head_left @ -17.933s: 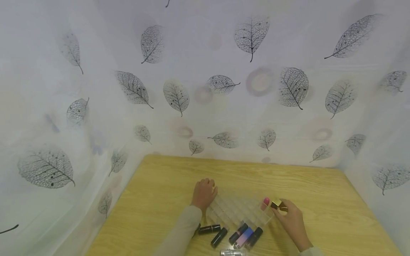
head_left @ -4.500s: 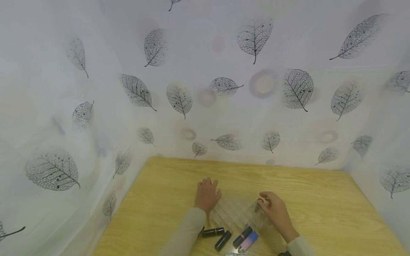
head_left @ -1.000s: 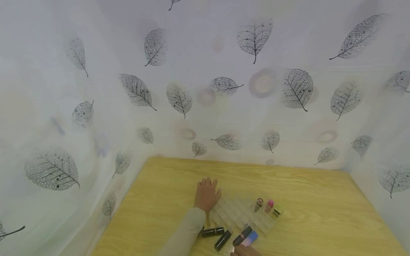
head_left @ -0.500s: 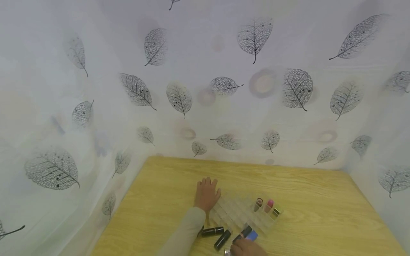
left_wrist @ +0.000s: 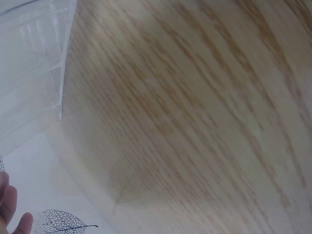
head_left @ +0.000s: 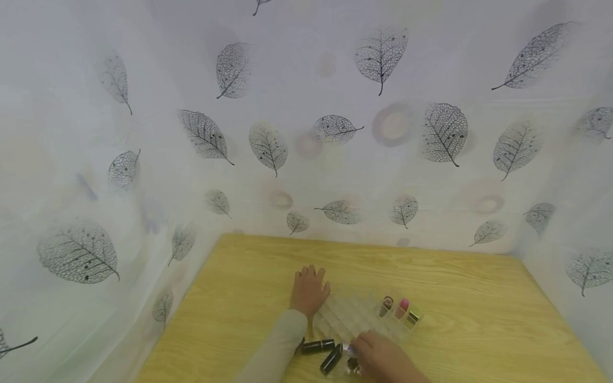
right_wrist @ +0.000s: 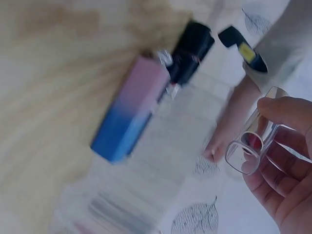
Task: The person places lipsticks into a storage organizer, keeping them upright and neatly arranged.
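Observation:
My left hand (head_left: 308, 291) rests at the left end of a clear compartment organizer (head_left: 354, 314), fingers extended. A bit of those fingers (left_wrist: 9, 204) shows in the left wrist view. My right hand (head_left: 385, 357) grips a lipstick in a clear tube (right_wrist: 254, 134); a red tip shows inside in the right wrist view. This hand is at the organizer's near side, over the loose tubes. The organizer's right end holds a dark lipstick (head_left: 387, 303), a bright pink lipstick (head_left: 404, 305) and a gold-and-black lipstick (head_left: 413, 317).
Two black lipstick tubes (head_left: 317, 347) lie before the organizer on the wooden table (head_left: 479, 319). A pink-to-blue tube (right_wrist: 127, 108) and a black tube (right_wrist: 192, 51) show in the right wrist view. Leaf-print sheeting (head_left: 297, 106) encloses the table.
The dark lipstick, in my right hand earlier, now stands in the organizer. My right hand went to the near tubes, took the clear-tubed lipstick and has risen slightly. My left hand has stayed.

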Tool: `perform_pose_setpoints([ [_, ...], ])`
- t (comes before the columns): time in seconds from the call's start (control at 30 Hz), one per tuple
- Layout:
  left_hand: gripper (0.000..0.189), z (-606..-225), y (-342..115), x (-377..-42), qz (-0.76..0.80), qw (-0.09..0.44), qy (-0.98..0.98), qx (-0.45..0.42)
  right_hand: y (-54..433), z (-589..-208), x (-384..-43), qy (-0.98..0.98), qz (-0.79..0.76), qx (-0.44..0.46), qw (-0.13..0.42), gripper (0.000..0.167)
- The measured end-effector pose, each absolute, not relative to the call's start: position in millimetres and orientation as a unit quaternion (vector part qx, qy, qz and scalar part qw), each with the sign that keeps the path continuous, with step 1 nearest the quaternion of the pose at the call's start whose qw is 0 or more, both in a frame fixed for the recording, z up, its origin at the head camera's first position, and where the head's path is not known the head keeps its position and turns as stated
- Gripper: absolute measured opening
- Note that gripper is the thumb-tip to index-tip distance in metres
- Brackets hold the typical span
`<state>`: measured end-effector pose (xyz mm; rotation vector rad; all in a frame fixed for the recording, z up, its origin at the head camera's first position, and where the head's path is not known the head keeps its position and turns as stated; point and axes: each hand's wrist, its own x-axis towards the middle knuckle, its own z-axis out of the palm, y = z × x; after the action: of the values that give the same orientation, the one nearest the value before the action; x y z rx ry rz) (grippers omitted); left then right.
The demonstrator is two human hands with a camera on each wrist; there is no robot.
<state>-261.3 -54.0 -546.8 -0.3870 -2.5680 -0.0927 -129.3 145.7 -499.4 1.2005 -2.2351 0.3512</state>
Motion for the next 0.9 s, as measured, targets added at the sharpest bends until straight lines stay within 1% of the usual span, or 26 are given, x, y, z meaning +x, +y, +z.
perform_pose_setpoints([
  [0.17, 0.025, -547.7, -53.8, -262.2, -0.029, 0.274, -0.950, -0.144, 153.0, -482.8, -140.2, -0.842, 0.096, 0.424, 0.320, 0.045],
  [0.33, 0.024, -549.1, -53.5, -262.9, -0.027, 0.275, -0.951, -0.142, 160.7, -467.7, -150.1, -0.847, 0.112, 0.405, 0.325, 0.054],
  [0.47, 0.024, -549.3, -53.5, -262.5, -0.023, 0.278, -0.950, -0.141, 163.5, -457.4, -156.1, -0.846, 0.153, 0.389, 0.330, 0.051],
  [0.63, 0.023, -547.1, -53.8, -260.9, -0.016, 0.284, -0.948, -0.140, 165.9, -449.6, -162.0, -0.847, 0.169, 0.377, 0.335, 0.045],
  [0.9, 0.023, -541.2, -53.6, -257.0, -0.026, 0.274, -0.951, -0.139, 166.4, -446.1, -167.5, -0.851, 0.197, 0.350, 0.338, 0.046],
])
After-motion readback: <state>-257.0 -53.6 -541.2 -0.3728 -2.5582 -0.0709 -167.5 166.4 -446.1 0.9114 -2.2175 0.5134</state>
